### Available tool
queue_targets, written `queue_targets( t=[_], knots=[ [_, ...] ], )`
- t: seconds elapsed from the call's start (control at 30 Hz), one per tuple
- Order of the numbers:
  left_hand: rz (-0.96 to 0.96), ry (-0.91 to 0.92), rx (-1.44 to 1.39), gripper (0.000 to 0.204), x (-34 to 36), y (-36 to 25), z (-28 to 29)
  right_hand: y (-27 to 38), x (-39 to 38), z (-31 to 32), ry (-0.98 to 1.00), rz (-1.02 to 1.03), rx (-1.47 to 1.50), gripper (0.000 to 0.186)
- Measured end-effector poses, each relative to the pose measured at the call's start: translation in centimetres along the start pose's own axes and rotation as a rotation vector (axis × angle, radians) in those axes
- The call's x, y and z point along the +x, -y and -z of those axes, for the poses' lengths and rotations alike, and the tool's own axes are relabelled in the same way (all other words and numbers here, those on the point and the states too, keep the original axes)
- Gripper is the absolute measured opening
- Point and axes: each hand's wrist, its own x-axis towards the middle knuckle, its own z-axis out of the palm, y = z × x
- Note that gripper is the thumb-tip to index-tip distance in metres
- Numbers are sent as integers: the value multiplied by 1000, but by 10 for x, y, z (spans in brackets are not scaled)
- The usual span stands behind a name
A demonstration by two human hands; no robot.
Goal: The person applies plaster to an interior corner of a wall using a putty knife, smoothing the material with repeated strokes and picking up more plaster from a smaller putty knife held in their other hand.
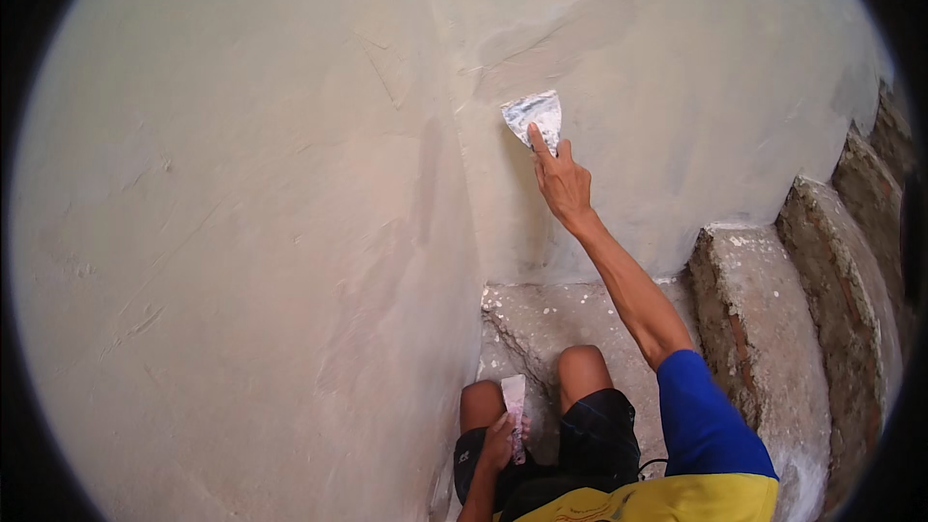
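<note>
My right hand [565, 184] reaches up with a wide putty knife [536, 114], the index finger stretched along its blade. The blade, smeared white and grey, lies at the plastered wall [667, 97], just below a darker damp-looking patch [580, 34]. The knife's handle is hidden in my grip. Low down by my knees, my left hand [500, 442] is closed around a narrow, flat scraper [514, 406] coated in whitish-pink filler. That scraper points upward, apart from the wall.
An inner corner [464, 164] joins the right wall to another plastered wall [222, 232] on the left. Rough concrete steps [773, 309] climb along the right side. Under my bent legs is a landing [619, 314] spotted with white bits and crossed by a crack.
</note>
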Motion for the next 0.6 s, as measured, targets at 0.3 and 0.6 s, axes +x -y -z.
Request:
queue_targets(
  t=[0.3,0.6],
  knots=[
    [-54,-19,68,33,-3,2,-2,-34,-71,-3,335,-50,-74,57],
    [-21,5,24,35,-3,-6,-8,62,-8,-46,213,-343,51,70]
  ],
)
